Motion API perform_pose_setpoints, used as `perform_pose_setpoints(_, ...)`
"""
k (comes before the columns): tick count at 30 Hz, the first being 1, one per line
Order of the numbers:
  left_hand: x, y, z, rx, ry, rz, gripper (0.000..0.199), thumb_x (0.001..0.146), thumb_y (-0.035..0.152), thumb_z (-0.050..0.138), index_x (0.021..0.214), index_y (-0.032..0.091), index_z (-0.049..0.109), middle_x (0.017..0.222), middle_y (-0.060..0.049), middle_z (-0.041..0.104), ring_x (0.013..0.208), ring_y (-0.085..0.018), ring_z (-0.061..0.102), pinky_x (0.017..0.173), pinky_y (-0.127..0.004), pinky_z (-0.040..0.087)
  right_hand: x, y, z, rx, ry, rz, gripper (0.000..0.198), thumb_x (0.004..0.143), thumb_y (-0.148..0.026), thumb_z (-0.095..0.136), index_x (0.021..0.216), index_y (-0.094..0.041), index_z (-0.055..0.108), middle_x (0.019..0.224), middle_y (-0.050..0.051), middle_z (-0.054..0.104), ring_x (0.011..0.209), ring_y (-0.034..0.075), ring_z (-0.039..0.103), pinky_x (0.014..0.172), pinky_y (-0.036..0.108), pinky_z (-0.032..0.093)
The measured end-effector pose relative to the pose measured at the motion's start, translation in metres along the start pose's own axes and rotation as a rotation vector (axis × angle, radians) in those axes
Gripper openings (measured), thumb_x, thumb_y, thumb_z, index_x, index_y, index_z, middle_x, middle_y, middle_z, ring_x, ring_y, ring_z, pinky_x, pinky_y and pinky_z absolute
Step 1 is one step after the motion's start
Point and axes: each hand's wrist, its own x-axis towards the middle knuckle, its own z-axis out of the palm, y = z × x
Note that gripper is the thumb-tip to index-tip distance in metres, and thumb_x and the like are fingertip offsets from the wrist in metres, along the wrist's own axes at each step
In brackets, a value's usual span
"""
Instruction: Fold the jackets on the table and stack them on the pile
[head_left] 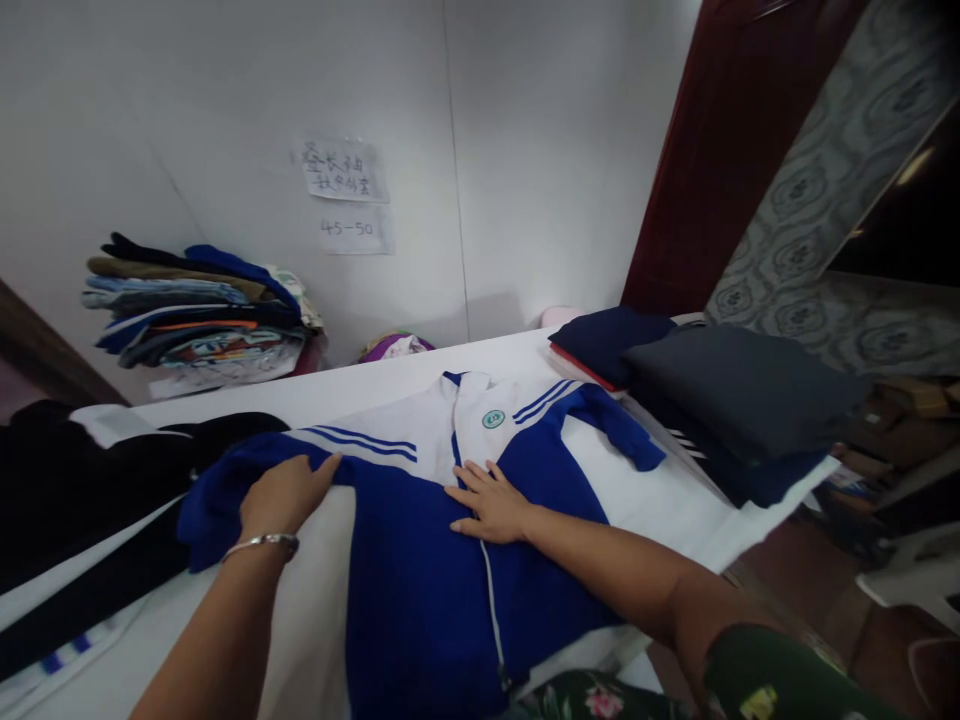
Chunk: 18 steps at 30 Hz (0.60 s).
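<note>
Jacket of blue-and-white cloth (pixel 420 580) lies spread, seemingly steadied by the flat, open, empty right hand (pixel 491 503); the left hand (pixel 286 494) half-curls over a blue sleeve (pixel 225 480), grip unclear.

Upper sheet (pixel 346 172), wall (pixel 540 150), 11 o'clock from view centre: handwritten, slightly blurred, "叠长袖 / 秋冬外套". Lower sheet (pixel 356 230), 10 o'clock: "45-50". Green round badge (pixel 493 419), jacket (pixel 420 580), 6 o'clock: marking illegible.

**Covered and cropped**

The bare right hand (pixel 493 505) covers part of the pale zip (pixel 491 602) on the blue-and-white fabric jacket (pixel 412 590), which the bottom edge cuts off. Markings on its round green badge (pixel 493 419) are too small to read. The left edge crops black cloth (pixel 45 490).
</note>
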Motion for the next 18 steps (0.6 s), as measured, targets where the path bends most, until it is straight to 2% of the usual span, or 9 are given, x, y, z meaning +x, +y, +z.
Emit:
perform_pose_setpoints(2,-0.027,0.023,0.022,0.183,-0.039,0.188,0.039,0.066,0.055,0.064,0.078,0.019,0.067,0.077,-0.015,0.069,0.093,-0.043,0.061,0.084,-0.059,0.045,0.003,0.004,-0.003,0.091,-0.012,-0.014,0.071,0.085,-0.063,0.044,0.144,-0.025,0.029,0.154,0.009,0.018,0.143,0.026,0.007,0.113,0.052,0.002)
perform_pose_setpoints(4,-0.058,0.044,0.051,0.149,-0.129,0.441,0.042,0.075,0.050,0.057,0.104,0.020,0.066,0.102,-0.016,0.069,0.102,-0.036,0.061,0.091,-0.050,0.045,0.004,0.013,-0.010,0.185,0.053,-0.016,0.070,0.086,-0.061,0.044,0.144,-0.024,0.031,0.152,0.009,0.025,0.142,0.024,0.014,0.113,0.050,0.010)
perform_pose_setpoints(6,-0.087,0.056,0.082,0.091,-0.281,0.771,0.047,0.081,0.046,0.051,0.121,0.022,0.059,0.132,-0.013,0.055,0.123,-0.029,0.049,0.103,-0.042,0.037,-0.001,0.029,-0.024,0.228,0.224,0.014,0.061,0.089,-0.052,0.044,0.140,-0.020,0.039,0.147,0.010,0.036,0.138,0.021,0.026,0.112,0.044,0.020)
perform_pose_setpoints(8,-0.106,0.055,0.107,0.136,-0.399,0.928,0.053,0.084,0.047,0.047,0.130,0.020,0.053,0.144,-0.011,0.042,0.133,-0.028,0.036,0.109,-0.044,0.029,-0.017,0.054,-0.045,0.186,0.422,0.096,0.050,0.090,-0.043,0.043,0.133,-0.018,0.048,0.140,0.010,0.047,0.132,0.020,0.038,0.110,0.039,0.027)
perform_pose_setpoints(10,-0.113,0.046,0.123,0.219,-0.445,0.957,0.057,0.086,0.050,0.043,0.134,0.020,0.048,0.147,-0.011,0.038,0.137,-0.028,0.030,0.111,-0.048,0.024,-0.044,0.084,-0.068,0.067,0.551,0.252,0.044,0.089,-0.037,0.044,0.128,-0.020,0.053,0.135,0.009,0.052,0.129,0.021,0.042,0.109,0.040,0.029)
perform_pose_setpoints(12,-0.113,0.037,0.130,0.281,-0.447,0.957,0.059,0.088,0.053,0.038,0.137,0.021,0.044,0.147,-0.010,0.036,0.138,-0.027,0.027,0.112,-0.049,0.021,-0.079,0.115,-0.087,-0.110,0.601,0.499,0.045,0.087,-0.032,0.047,0.128,-0.017,0.053,0.138,0.012,0.049,0.132,0.024,0.037,0.110,0.043,0.026)
perform_pose_setpoints(14,-0.111,0.032,0.131,0.311,-0.433,0.976,0.060,0.089,0.054,0.035,0.139,0.022,0.041,0.149,-0.009,0.034,0.139,-0.026,0.026,0.112,-0.049,0.020,-0.113,0.141,-0.098,-0.255,0.585,0.729,0.053,0.085,-0.031,0.049,0.134,-0.011,0.045,0.143,0.017,0.040,0.134,0.028,0.033,0.108,0.045,0.027)
perform_pose_setpoints(15,-0.110,0.031,0.131,0.320,-0.426,0.984,0.060,0.089,0.054,0.034,0.139,0.022,0.040,0.149,-0.009,0.034,0.139,-0.026,0.025,0.112,-0.049,0.020,-0.128,0.152,-0.101,-0.290,0.562,0.824,0.057,0.085,-0.031,0.049,0.137,-0.009,0.041,0.142,0.018,0.040,0.132,0.029,0.035,0.105,0.045,0.030)
perform_pose_setpoints(18,-0.110,0.033,0.130,0.331,-0.412,0.994,0.059,0.090,0.053,0.033,0.139,0.022,0.041,0.149,-0.008,0.033,0.139,-0.025,0.026,0.112,-0.048,0.020,-0.154,0.173,-0.102,-0.288,0.433,1.000,0.059,0.084,-0.035,0.050,0.136,-0.009,0.041,0.125,0.020,0.057,0.113,0.029,0.055,0.092,0.039,0.043)
